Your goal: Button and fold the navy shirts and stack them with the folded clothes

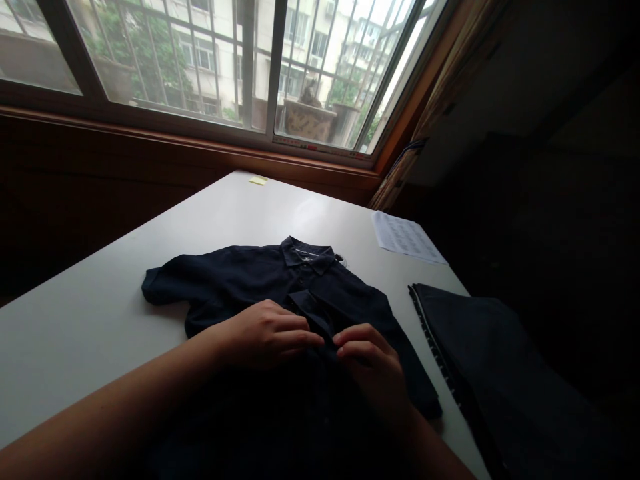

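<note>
Shirt (235,280) lies front-up; your left fingers (295,338) and right fingers (363,348), nearly closed, apparently pinch its placket (311,305). Current step, seemingly: placket handling; next move calls for fine control.

Setting: a room indoors, most likely in a home, probably a flat. Main evidence is the wide sliding window (275,73) in its metal frame, with a brown wooden sill (200,141) below. Metal bars (214,60) stand outside the glass; a planter (310,120) and other pots sit behind the panes. Beyond them — green trees (150,53) and pale buildings (299,30) with rows of windows, residential in look. A patterned curtain (400,163) is gathered with a tie at the window's right edge. Furniture noted: one plain white table (100,320), bearing a shirt (225,273) and printed paper (407,237) — household items, consistent with a home. Far right too dark to read.
</note>
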### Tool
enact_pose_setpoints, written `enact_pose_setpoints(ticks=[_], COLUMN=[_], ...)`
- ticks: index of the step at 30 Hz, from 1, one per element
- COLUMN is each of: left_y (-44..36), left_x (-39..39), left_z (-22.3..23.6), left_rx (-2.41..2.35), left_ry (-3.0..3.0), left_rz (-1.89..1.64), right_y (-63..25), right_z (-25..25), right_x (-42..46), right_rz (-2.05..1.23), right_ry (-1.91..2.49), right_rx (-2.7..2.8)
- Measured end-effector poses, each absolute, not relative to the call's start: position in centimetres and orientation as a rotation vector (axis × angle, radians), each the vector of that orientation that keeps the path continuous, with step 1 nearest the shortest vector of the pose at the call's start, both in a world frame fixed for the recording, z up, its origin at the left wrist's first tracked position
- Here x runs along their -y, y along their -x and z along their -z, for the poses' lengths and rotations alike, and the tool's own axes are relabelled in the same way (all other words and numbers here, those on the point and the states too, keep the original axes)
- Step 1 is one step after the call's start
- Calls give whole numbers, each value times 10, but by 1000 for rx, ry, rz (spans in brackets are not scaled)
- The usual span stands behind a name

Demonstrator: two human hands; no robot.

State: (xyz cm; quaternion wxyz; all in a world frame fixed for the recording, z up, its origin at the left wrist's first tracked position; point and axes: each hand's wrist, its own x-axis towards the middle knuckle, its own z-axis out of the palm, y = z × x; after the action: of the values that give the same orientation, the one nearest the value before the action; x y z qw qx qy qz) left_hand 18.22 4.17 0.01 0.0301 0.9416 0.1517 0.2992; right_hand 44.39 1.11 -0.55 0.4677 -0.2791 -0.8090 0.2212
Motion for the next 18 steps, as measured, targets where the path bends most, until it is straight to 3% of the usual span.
enact_pose_setpoints(ticks=[18], left_y=[-187], left_x=[-44], left_z=[7], left_rx=[-599], left_ry=[-2769], left_rz=[-706], right_y=[-440], right_z=[8], right_x=[-7], right_rz=[-365], right_ry=[670], right_rx=[2065])
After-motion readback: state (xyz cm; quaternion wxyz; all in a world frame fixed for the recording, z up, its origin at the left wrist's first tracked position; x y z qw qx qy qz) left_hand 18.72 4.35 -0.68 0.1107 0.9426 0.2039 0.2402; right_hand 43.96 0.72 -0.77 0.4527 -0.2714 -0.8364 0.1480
